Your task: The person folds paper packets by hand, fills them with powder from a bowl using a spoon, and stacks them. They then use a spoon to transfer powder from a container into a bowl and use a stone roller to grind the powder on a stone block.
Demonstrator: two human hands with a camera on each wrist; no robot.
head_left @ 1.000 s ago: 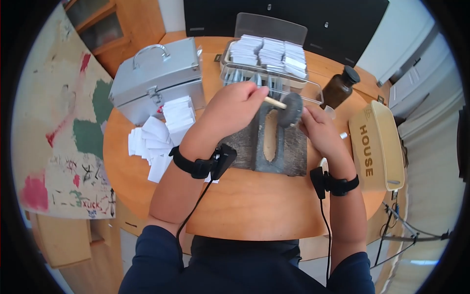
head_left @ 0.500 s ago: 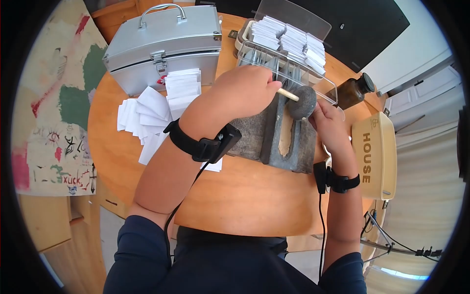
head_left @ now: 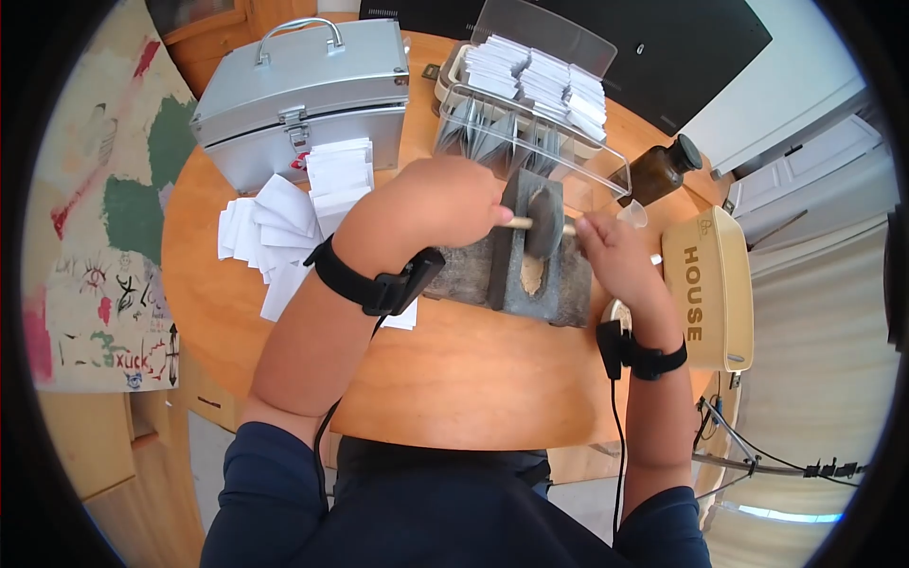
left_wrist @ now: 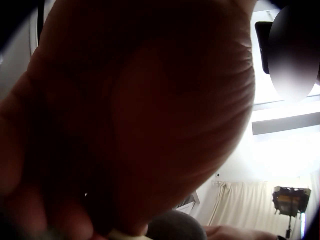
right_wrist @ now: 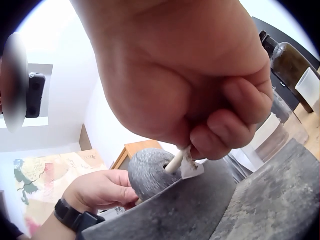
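A grey stone grinding wheel (head_left: 544, 225) stands on edge in a long stone trough (head_left: 530, 305), with a wooden rod through its middle. Tan powder (head_left: 532, 277) lies in the trough's groove. My left hand (head_left: 450, 204) grips the rod's left end, knuckles up. On the other side my right hand (head_left: 615, 257) holds the right end with curled fingers. The right wrist view shows the pale rod (right_wrist: 175, 162) entering the wheel's hole, and a small white piece (right_wrist: 192, 168) smeared with brown just under the right fingertips. My own palm fills most of the left wrist view.
Behind the trough is a clear bin (head_left: 606, 170) of white paper packets (head_left: 535, 80). A silver case (head_left: 303, 104) and loose packets (head_left: 270, 222) are at left. To the right stand a brown bottle (head_left: 653, 172) and a yellow HOUSE box (head_left: 710, 284).
The wheel has come down the trough toward me, with both hands moving along with it. More of the trough's far end shows now. The head view has also shifted.
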